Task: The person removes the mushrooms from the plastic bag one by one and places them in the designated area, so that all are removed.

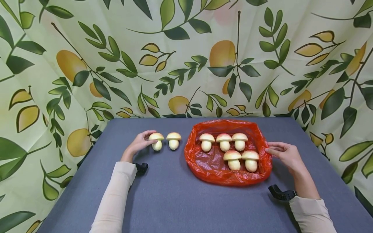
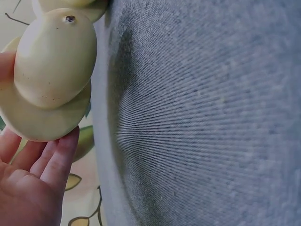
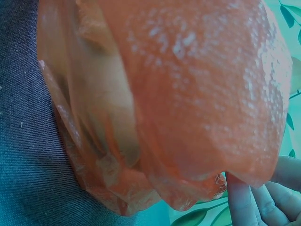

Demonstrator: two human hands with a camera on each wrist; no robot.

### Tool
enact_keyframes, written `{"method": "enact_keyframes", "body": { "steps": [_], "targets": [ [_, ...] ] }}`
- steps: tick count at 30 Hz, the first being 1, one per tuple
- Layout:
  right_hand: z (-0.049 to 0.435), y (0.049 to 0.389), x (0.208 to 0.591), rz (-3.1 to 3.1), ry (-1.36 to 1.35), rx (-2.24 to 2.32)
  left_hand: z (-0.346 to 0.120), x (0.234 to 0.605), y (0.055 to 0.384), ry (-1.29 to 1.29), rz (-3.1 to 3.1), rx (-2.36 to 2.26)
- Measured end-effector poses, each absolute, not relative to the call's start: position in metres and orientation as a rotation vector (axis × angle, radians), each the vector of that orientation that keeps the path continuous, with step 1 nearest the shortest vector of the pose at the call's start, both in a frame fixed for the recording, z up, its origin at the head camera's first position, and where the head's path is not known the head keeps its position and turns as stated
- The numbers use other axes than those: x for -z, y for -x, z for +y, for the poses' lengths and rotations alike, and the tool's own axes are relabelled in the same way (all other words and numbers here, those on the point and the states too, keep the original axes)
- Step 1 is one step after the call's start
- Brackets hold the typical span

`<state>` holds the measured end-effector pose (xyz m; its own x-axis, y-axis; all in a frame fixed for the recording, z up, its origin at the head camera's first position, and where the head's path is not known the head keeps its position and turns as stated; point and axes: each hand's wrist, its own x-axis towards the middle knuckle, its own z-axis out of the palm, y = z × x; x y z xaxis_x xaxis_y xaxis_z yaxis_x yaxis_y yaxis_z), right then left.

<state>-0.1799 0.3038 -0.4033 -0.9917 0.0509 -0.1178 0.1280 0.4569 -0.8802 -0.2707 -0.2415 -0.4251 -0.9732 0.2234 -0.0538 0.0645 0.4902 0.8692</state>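
Observation:
On the left of the table my left hand [image 1: 140,143] holds a toy mushroom [image 1: 156,145] by its cap, thumb on one side and fingers on the other. In the left wrist view the mushroom's pale stem [image 2: 56,59] faces the camera. A second mushroom [image 1: 174,144] stands just right of it. On the right, a red plastic bag [image 1: 227,178] lies with its mouth spread and its rim rolled down. Several like mushrooms [image 1: 234,164] sit inside it in two rows. My right hand [image 1: 287,155] pinches the bag's right rim; the bag partly hides those fingertips in the right wrist view.
A grey-blue cloth covers the table [image 1: 186,207]. Behind and beside it hangs a leaf-and-fruit patterned curtain [image 1: 186,64]. Black wrist mounts are worn on the left wrist [image 1: 141,168] and the right wrist [image 1: 281,193].

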Motion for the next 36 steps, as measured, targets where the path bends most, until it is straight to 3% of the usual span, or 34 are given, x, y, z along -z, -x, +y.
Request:
{"method": "enact_keyframes", "body": {
  "steps": [36],
  "targets": [
    [0.306, 0.18, 0.404, 2.615, -0.131, 1.612, -0.234, 0.432, 0.292, -0.28, 2.605, -1.318]
  ]
}}
